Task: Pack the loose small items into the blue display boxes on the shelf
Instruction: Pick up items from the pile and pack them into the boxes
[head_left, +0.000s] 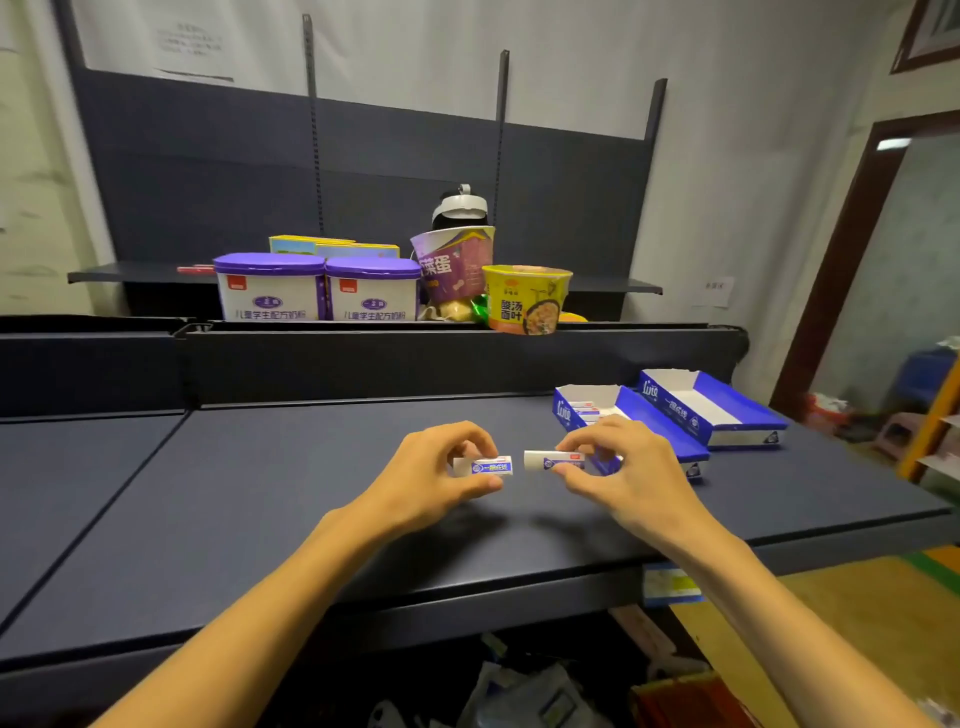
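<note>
- Holding one small white-and-blue packet each, both hands hover over the middle of the dark shelf (260, 519).
- Left hand (431, 483): thumb below, fingers curled over the top, pinching the left packet (485, 466) by its left end. Packet lies level, label facing up toward the camera.
- Right hand (623, 478): fingers and thumb pinching the right packet (550, 461) near its right end. This packet also lies roughly level.
- The two packets sit end to end, near each other but with a clear gap between them. Whether they touch the shelf surface or are lifted just off it, cannot tell.
- Near blue box (631, 415): open tray, on the shelf just right of and behind the right hand. A few similar packets lie inside at its far end; the hand hides part of its near end.
- Far blue box (727, 410): open tray, lying just beside the near one on its right, white inside showing, no contents visible.
- Upper ledge behind: two purple-lidded tubs (317, 286) side by side, a tilted purple cup (457, 265), a yellow noodle bowl (524, 299), flat yellow-blue boxes (332, 245) behind the tubs, and a white headset (460, 207) behind the cup.
</note>
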